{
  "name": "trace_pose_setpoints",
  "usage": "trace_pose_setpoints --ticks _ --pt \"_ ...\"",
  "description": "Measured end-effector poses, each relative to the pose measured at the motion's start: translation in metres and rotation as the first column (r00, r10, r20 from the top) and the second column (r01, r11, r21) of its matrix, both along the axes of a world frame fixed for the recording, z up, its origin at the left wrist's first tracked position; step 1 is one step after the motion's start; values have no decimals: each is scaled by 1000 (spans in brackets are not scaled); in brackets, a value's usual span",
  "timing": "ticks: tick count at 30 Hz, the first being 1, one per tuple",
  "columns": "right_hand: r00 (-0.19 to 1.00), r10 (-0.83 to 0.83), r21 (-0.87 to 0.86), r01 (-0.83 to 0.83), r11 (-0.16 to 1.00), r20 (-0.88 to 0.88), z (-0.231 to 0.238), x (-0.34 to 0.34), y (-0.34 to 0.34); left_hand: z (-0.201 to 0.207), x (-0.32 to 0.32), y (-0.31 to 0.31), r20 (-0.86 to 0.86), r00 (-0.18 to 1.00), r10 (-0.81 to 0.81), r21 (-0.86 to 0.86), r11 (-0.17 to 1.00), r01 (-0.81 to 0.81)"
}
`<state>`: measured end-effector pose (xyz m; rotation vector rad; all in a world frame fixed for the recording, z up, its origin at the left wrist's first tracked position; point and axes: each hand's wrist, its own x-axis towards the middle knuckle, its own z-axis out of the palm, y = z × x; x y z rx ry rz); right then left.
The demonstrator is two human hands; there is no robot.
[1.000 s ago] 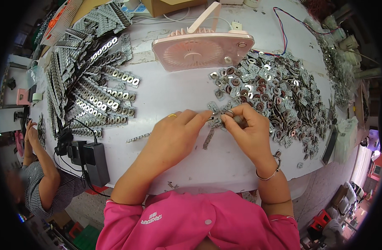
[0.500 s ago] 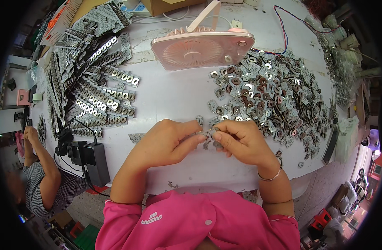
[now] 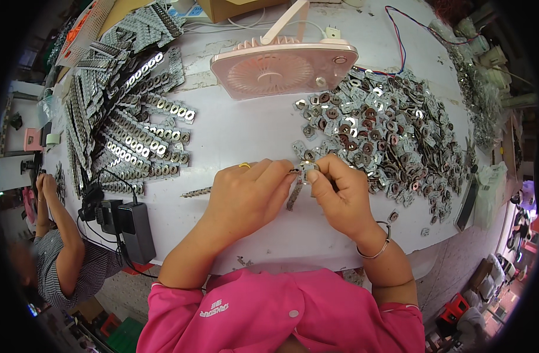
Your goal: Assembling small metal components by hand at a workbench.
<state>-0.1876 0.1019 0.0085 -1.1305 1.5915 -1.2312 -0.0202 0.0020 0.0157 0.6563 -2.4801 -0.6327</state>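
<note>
Over the white table, my two hands meet in front of me with fingertips nearly touching. My right hand (image 3: 344, 194) pinches a small flat metal piece (image 3: 308, 167) between thumb and forefinger. Closed beside it is my left hand (image 3: 246, 193), its fingers pressed together at the piece's left side; what they grip is mostly hidden. A narrow grey metal strip (image 3: 293, 196) slants down just below the fingertips, and I cannot tell whether it is held or lying on the table. Another strip (image 3: 197, 192) sticks out left of my left hand.
Loose metal pieces (image 3: 393, 135) form a big heap on the right. Rows of joined metal strips (image 3: 125, 138) are stacked at left. A pink fan (image 3: 281, 70) stands at the back. Black power adapters (image 3: 134, 229) with cables sit front left. Another person (image 3: 63, 253) works at far left.
My right hand has turned, bringing the small metal piece into clearer view. My left hand has shifted slightly right, its fingers now closer together. The grey strip below the fingertips shows more.
</note>
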Motion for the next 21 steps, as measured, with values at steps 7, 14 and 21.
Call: trace_pose_setpoints --ticks 7,14,21 --pt "923 -126 142 78 987 363 1 6 -6 2 2 -3 76 995 -62 30 998 60" --pt "946 -132 -111 104 988 -295 -16 -18 -11 7 -4 5 249 966 -73 64 996 59" --pt "818 -137 -206 23 978 -558 -19 -27 6 12 -9 10 266 963 -34 92 996 10"
